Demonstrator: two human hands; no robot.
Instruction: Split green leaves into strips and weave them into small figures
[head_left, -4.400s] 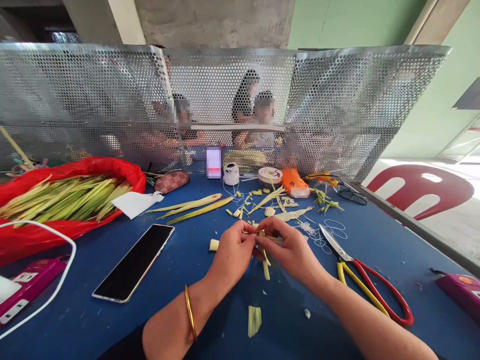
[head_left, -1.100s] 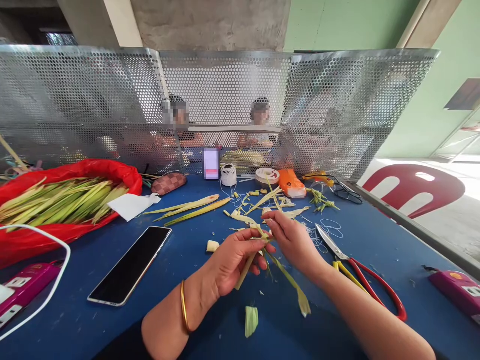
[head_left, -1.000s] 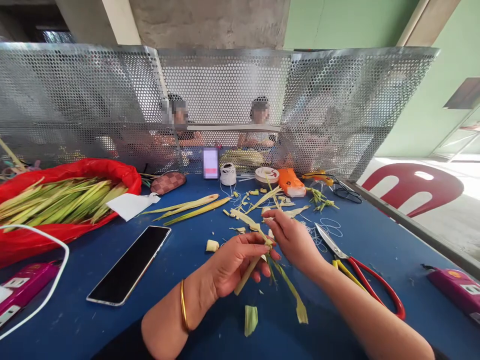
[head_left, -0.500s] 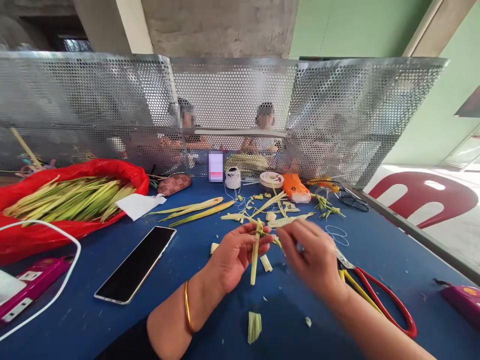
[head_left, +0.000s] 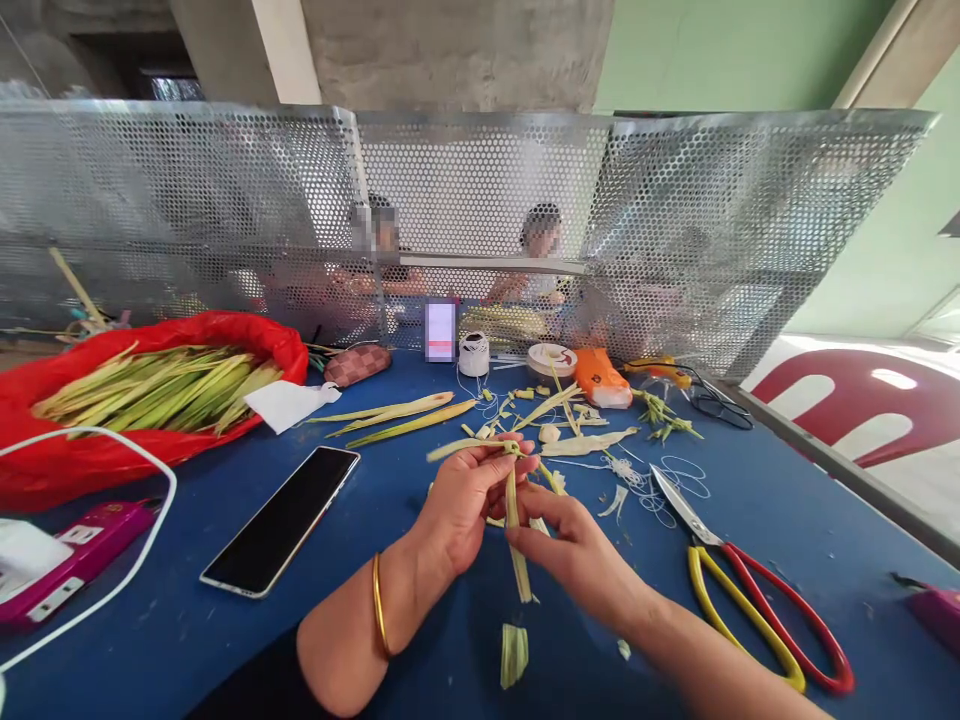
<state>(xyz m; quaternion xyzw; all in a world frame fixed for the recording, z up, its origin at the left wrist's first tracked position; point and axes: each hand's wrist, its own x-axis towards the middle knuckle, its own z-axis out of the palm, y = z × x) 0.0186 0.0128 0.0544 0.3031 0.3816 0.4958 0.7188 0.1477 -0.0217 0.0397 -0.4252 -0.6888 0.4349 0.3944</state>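
Note:
My left hand (head_left: 459, 505) is closed, pinching a small knotted piece of pale green leaf strip (head_left: 516, 555) between thumb and fingers. One end of the piece points left past the fingertips, and another hangs down toward me. My right hand (head_left: 581, 545) is closed on that hanging end, thumb and forefinger pressed against it just below the left hand. Fingers partly hide the knot. On the blue table below lies a short cut piece of leaf (head_left: 514, 656). Scissors (head_left: 716, 545) with one red and one yellow handle lie right of my right hand, blades partly apart.
A red bag (head_left: 289, 335) of long leaves and a black phone (head_left: 281, 520) lie left. Long leaf strips (head_left: 412, 420), white thread (head_left: 637, 480), a thread spool (head_left: 474, 355) and a tape roll (head_left: 551, 362) lie beyond my hands. A perforated metal screen (head_left: 480, 180) stands behind; people sit beyond it.
My right hand has come down and left, from beside the knot onto the hanging strip. The left hand still holds the piece, whose left end now stretches sideways. The view has shifted slightly.

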